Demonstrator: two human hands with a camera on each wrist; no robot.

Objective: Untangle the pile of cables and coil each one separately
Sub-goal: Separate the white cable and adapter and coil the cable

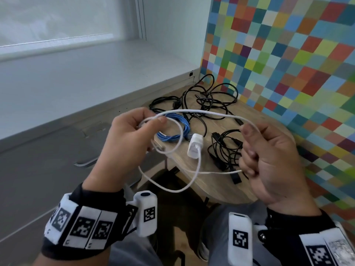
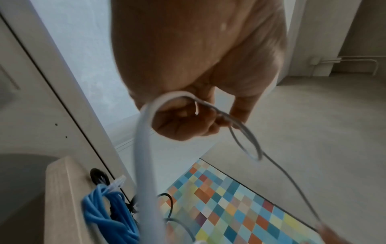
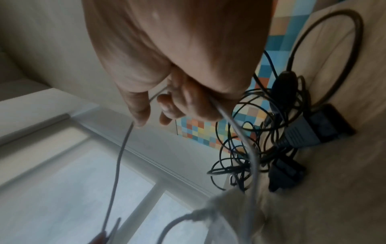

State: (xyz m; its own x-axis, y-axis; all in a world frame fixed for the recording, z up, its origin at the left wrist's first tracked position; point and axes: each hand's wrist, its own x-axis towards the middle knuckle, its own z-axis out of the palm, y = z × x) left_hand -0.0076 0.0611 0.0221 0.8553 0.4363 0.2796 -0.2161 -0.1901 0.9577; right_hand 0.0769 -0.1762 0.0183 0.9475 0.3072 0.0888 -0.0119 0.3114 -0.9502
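Note:
A white cable [image 1: 199, 111] stretches in the air between both hands above a small wooden table [image 1: 215, 189]. My left hand [image 1: 132, 135] pinches a small loop of it [image 2: 179, 97] between thumb and fingers. My right hand [image 1: 269, 156] holds the other stretch with curled fingers [image 3: 188, 105], and the cable runs over its index fingertip. A white charger block [image 1: 195, 145] hangs on this cable just above the table. On the table lie a coiled blue cable [image 1: 172, 129], a tangle of black cables [image 1: 207, 98] at the back, and a black bundle [image 1: 224, 150] by my right hand.
A colourful chequered wall [image 1: 288, 64] borders the table on the right. A grey-white windowsill ledge [image 1: 76, 77] and cabinet fronts run along the left. My knees [image 1: 221, 237] are below the table's near edge. Black plugs [image 3: 325, 125] lie in the bundle.

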